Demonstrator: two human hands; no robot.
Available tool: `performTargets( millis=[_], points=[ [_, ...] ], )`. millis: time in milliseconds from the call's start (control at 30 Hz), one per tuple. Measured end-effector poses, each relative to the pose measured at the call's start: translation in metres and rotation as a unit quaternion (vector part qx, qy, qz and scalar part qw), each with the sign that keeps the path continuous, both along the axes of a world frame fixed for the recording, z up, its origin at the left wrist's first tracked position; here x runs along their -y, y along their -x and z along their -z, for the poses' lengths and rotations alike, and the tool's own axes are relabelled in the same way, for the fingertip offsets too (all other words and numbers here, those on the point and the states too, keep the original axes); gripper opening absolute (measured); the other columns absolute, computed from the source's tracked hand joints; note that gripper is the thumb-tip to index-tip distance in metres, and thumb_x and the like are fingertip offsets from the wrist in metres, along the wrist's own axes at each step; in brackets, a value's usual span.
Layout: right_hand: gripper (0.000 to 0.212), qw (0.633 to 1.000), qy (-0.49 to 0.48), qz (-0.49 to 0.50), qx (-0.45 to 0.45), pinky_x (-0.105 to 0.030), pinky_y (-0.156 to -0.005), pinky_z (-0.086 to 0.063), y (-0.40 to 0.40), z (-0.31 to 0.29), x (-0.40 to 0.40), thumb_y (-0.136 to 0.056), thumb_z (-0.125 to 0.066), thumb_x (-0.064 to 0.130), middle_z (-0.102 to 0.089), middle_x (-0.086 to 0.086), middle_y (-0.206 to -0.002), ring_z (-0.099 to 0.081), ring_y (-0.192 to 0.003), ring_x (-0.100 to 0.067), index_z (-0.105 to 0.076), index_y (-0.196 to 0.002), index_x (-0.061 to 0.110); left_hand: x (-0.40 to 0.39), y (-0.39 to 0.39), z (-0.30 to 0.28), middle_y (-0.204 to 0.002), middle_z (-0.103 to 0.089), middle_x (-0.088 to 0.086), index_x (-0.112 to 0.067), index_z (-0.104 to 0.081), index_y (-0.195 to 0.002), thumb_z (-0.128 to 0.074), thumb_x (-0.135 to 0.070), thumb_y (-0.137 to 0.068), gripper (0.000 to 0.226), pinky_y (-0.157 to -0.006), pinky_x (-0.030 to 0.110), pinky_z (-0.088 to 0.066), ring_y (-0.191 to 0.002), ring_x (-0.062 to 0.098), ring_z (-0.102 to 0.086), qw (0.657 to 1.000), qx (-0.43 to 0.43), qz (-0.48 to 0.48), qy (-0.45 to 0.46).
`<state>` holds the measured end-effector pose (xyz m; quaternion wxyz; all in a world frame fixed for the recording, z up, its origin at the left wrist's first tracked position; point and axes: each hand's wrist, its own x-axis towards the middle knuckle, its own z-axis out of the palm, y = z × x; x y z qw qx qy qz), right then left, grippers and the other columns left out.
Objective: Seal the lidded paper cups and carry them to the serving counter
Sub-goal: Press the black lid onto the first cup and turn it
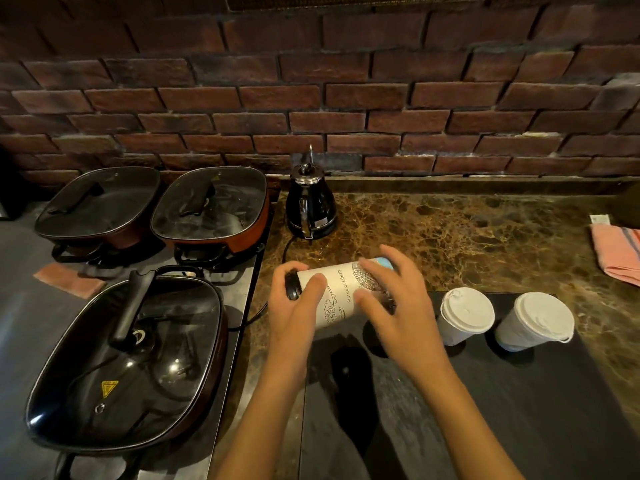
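A white printed cylinder (341,292) with a black cap at its left end lies sideways between both hands, above the left end of a black tray (519,393). My left hand (294,306) grips its capped end, fingers curled round it. My right hand (394,299) holds its right end from above with curled fingers. Two white paper cups with white lids stand on the tray to the right: the nearer cup (465,315) and the farther cup (536,322). Neither hand touches them.
A black electric kettle (310,204) stands behind the hands on the marble counter (467,237), its cord running left. Three lidded electric pans sit on the stove at left, the closest pan (131,358) by my left arm. A pink cloth (620,254) lies at far right. A brick wall (311,98) backs the counter.
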<state>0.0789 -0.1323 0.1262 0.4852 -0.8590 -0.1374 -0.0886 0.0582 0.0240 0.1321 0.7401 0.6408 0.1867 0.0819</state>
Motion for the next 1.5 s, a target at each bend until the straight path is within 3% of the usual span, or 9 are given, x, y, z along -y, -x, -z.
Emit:
performTargets(
  millis=[133,333,600,767,933,1067,1200,1367,1500],
  points=[
    [0.053,0.988,0.145,-0.039,0.028,-0.048,-0.126,-0.007,0.008,0.005,-0.013,-0.099,-0.052,0.043,-0.036,0.000,-0.160,-0.013,-0.155,-0.024,-0.049,-0.147,0.020,-0.002,-0.003,0.000,-0.112,-0.066,0.012,-0.035,-0.057,-0.106,-0.067,-0.039,-0.076,0.032,-0.060,0.037,-0.060,-0.089,0.023,-0.074,0.997,0.011,-0.011,-0.081],
    [0.069,0.984,0.161,-0.069,-0.030,-0.028,-0.120,0.021,0.012,0.019,-0.030,-0.103,-0.029,0.057,-0.005,0.006,-0.169,0.016,-0.154,-0.007,-0.014,-0.161,0.022,-0.012,-0.003,-0.002,-0.119,-0.062,0.012,-0.041,-0.059,-0.107,-0.055,-0.066,-0.069,0.045,-0.088,0.060,-0.057,-0.106,0.032,-0.065,0.994,-0.019,0.019,-0.109],
    [0.059,0.979,0.009,-0.103,-0.177,-0.032,-0.125,0.013,0.019,0.053,-0.045,-0.106,-0.023,0.051,-0.005,0.020,-0.164,0.014,-0.148,0.007,-0.012,-0.161,0.030,-0.033,0.004,0.030,-0.124,-0.067,-0.005,-0.043,-0.070,-0.117,-0.039,-0.045,-0.093,0.040,-0.083,0.037,-0.057,-0.118,0.019,-0.062,0.998,-0.052,0.028,-0.030],
    [0.074,0.965,-0.087,-0.089,-0.230,-0.044,-0.126,-0.018,0.019,0.075,-0.050,-0.096,-0.035,0.065,-0.025,0.010,-0.166,-0.017,-0.154,-0.007,-0.024,-0.160,0.028,-0.035,0.000,0.058,-0.119,-0.069,0.002,-0.038,-0.069,-0.114,-0.044,-0.016,-0.104,0.034,-0.077,0.037,-0.062,-0.109,0.022,-0.069,0.998,-0.056,0.006,-0.007],
    [0.067,0.949,-0.140,-0.063,-0.276,-0.028,-0.117,-0.032,0.010,0.104,-0.049,-0.095,-0.045,0.063,-0.039,0.012,-0.158,-0.033,-0.143,0.003,-0.035,-0.155,0.035,-0.031,-0.004,0.087,-0.123,-0.065,-0.003,-0.036,-0.061,-0.121,-0.053,-0.017,-0.104,0.027,-0.085,0.035,-0.061,-0.109,0.016,-0.068,0.998,-0.062,0.006,0.002],
    [0.066,0.928,-0.195,-0.070,-0.311,-0.039,-0.122,-0.030,0.002,0.125,-0.046,-0.094,-0.050,0.065,-0.042,0.014,-0.156,-0.035,-0.145,-0.001,-0.037,-0.153,0.038,-0.027,-0.011,0.110,-0.129,-0.065,0.004,-0.037,-0.061,-0.122,-0.050,-0.028,-0.106,0.022,-0.101,0.052,-0.053,-0.120,0.026,-0.064,0.995,-0.096,-0.007,0.025],
    [0.058,0.893,-0.277,-0.043,-0.351,-0.035,-0.118,-0.035,-0.006,0.139,-0.044,-0.088,-0.054,0.063,-0.054,0.025,-0.144,-0.045,-0.137,0.003,-0.047,-0.144,0.048,-0.022,-0.021,0.127,-0.128,-0.068,0.004,-0.039,-0.067,-0.116,-0.046,-0.029,-0.107,0.024,-0.085,0.043,-0.054,-0.118,0.025,-0.064,0.992,-0.104,-0.025,0.070],
    [0.035,0.868,-0.322,-0.006,-0.377,-0.040,-0.111,-0.043,-0.011,0.156,-0.040,-0.103,-0.049,0.033,-0.059,0.008,-0.139,-0.053,-0.133,-0.011,-0.048,-0.137,0.038,-0.020,-0.031,0.145,-0.124,-0.071,0.000,-0.041,-0.071,-0.110,-0.049,-0.028,-0.106,0.026,-0.090,0.044,-0.055,-0.121,0.023,-0.064,0.991,-0.107,0.003,0.086],
    [0.036,0.853,-0.342,0.012,-0.395,-0.042,-0.107,-0.045,-0.015,0.162,-0.038,-0.092,-0.052,0.034,-0.063,0.001,-0.135,-0.058,-0.127,-0.015,-0.053,-0.127,0.037,-0.018,-0.031,0.158,-0.121,-0.074,0.000,-0.037,-0.073,-0.110,-0.053,-0.023,-0.105,0.025,-0.097,0.044,-0.055,-0.120,0.024,-0.067,0.990,-0.098,0.001,0.103]
  ],
)
